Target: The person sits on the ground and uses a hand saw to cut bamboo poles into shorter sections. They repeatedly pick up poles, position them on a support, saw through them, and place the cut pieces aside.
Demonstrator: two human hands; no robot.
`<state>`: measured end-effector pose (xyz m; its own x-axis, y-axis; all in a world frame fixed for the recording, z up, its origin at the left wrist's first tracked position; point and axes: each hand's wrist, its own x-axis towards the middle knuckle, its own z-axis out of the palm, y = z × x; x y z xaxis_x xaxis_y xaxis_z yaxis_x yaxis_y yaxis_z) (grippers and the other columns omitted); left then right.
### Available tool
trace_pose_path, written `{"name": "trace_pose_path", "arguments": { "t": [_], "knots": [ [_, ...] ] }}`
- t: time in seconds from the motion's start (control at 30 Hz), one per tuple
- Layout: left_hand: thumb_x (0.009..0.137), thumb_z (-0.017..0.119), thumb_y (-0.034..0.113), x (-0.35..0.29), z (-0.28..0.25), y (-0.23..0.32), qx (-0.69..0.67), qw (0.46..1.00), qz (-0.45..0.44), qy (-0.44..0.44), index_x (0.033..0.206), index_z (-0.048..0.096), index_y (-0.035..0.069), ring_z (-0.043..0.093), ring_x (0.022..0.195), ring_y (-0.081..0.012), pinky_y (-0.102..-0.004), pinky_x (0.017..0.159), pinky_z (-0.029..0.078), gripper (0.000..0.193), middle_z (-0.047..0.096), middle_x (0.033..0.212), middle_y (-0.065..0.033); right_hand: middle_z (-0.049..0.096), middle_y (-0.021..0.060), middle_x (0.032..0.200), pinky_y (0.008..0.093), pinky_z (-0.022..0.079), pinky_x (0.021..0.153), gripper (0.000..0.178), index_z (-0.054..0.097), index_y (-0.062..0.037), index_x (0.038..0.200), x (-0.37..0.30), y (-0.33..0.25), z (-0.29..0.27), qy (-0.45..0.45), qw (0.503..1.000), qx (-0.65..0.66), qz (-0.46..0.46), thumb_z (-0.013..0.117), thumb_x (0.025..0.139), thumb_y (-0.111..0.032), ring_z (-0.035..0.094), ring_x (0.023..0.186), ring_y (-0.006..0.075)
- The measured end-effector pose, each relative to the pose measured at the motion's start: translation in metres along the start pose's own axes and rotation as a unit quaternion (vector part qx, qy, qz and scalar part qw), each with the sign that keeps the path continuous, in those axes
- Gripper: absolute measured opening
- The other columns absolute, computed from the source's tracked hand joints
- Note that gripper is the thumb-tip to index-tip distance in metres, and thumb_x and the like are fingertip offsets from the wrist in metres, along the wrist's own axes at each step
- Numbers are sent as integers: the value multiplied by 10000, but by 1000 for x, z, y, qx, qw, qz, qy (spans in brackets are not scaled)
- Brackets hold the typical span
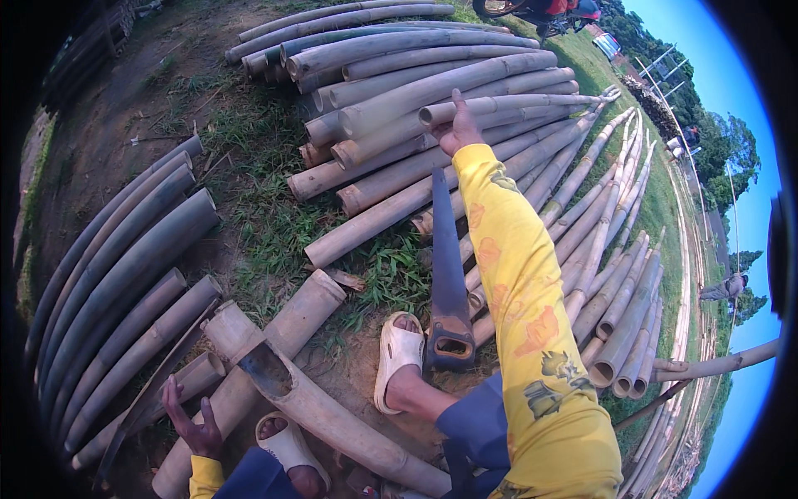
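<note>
My right hand [460, 126], at the end of a yellow sleeve, is closed around the cut end of a slim bamboo pole [515, 104] on top of the large pile. My left hand [198, 426] is low at the left, its fingers apart and nothing in them. Beside it lies a thick bamboo piece with an open notch [332, 420], resting across another bamboo log [306, 314]. A long, dark, narrow strip [150, 389] leans near the left hand; its kind is unclear. Between my right arm and my foot, a handsaw [450, 291] stands handle down against the poles.
More bamboo poles [141, 249] curve along the left. Several poles [619, 349] lie under and right of my right arm. My sandalled feet [401, 358] are on bare soil among grass tufts. A red motorcycle [549, 10] stands at the far edge, and a person [730, 287] is at far right.
</note>
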<state>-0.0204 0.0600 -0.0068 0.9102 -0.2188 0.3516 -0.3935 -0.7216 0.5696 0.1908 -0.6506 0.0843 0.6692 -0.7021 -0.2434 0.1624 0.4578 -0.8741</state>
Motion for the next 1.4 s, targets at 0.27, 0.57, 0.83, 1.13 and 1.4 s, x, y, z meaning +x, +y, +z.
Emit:
{"name": "trace_pose_path", "arguments": {
  "t": [0.27,0.57,0.83,1.13,1.4],
  "knots": [
    [908,664,55,12,-16,14,-28,998,31,37,1534,430,4,550,1279,-352,-456,1092,438,670,485,1522,-218,635,66,805,432,572,668,181,550,-100,1065,-68,-53,-61,58,989,133,-35,667,940,-159,666,723,245],
    [885,700,125,89,-77,146,-141,971,172,-92,1321,603,15,593,1214,-385,-469,1066,457,459,610,1302,-198,608,81,754,400,596,740,111,567,-54,894,-293,-62,-56,-46,969,233,-73,662,919,-105,646,688,226],
    [916,726,519,142,-115,291,23,925,304,-228,1311,612,-7,619,1187,-373,-445,1017,498,667,635,1252,-188,704,57,1164,366,521,984,278,603,-62,1224,-510,144,68,-144,960,144,190,655,1022,-247,667,1062,165],
    [794,824,471,100,-66,266,247,891,189,-332,1199,587,-7,710,1057,-397,-488,900,568,670,693,1157,-220,621,78,1367,377,472,1044,530,459,-86,1441,-653,206,125,-383,870,23,309,662,1009,-315,610,1218,196],
    [830,758,160,109,-57,265,226,915,168,-287,1107,570,2,742,980,-409,-506,871,584,370,738,1050,-247,575,111,1459,392,435,1074,748,347,-98,1580,-641,175,112,-560,805,-121,152,660,991,-436,585,1262,226]
  ]
}}
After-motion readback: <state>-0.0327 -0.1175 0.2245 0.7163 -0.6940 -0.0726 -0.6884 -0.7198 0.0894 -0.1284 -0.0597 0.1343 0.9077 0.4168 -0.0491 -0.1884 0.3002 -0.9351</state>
